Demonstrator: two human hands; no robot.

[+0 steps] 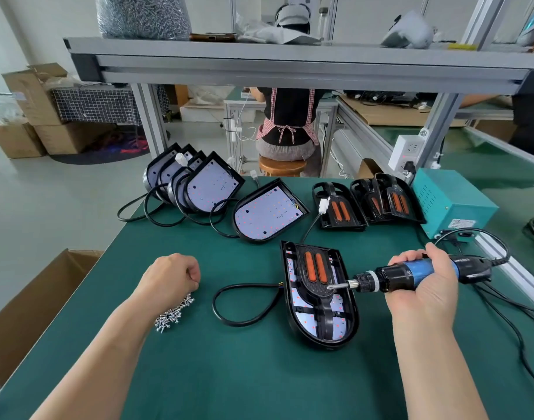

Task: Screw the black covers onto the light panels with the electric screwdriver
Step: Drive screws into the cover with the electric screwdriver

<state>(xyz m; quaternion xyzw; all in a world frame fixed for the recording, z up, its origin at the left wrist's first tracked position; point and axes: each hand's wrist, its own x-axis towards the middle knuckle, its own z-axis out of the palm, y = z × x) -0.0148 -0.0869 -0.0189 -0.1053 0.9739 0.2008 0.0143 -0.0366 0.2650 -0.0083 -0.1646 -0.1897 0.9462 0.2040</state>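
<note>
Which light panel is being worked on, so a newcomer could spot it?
On the green table, look between the screw pile and the right hand. The light panel there lies apart from the groups behind, wearing a black cover with two orange strips, and only it has the electric screwdriver tip over it.

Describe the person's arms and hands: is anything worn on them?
The left arm and right arm are bare to the picture's edge, with no sleeves. The left hand and right hand have no gloves, and no ring, watch or bracelet shows.
</note>
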